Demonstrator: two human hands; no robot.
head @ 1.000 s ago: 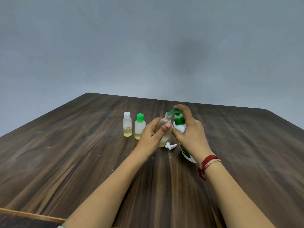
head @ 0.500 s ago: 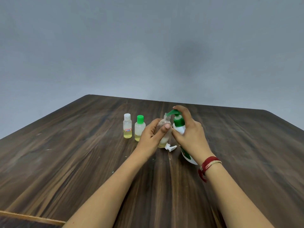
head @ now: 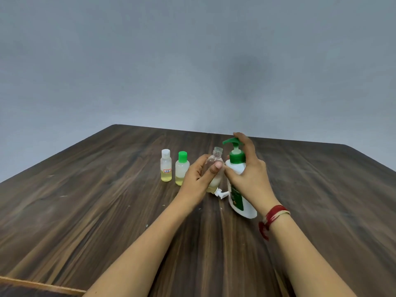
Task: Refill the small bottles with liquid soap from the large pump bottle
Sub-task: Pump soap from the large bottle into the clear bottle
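The pump head (head: 232,141) had risen since a moment before, showing its pale stem above the green collar, so one stroke looked finished and another could follow. The right hand (head: 250,174) held the pump bottle (head: 240,202), thumb curled round its shoulder and forefinger arched over the head. Just left of it, touching, stood the open bottle (head: 216,155), its mouth under the spout. The left hand (head: 199,176) gripped that bottle, with fingers wrapped behind and thumb pressed on the near side. Soap filled only its bottom, so the refill seemed early. Its white cap (head: 220,192) lay at the pump bottle's foot. Two capped bottles (head: 166,168) (head: 181,168) stood further left on the table (head: 107,211), part filled.
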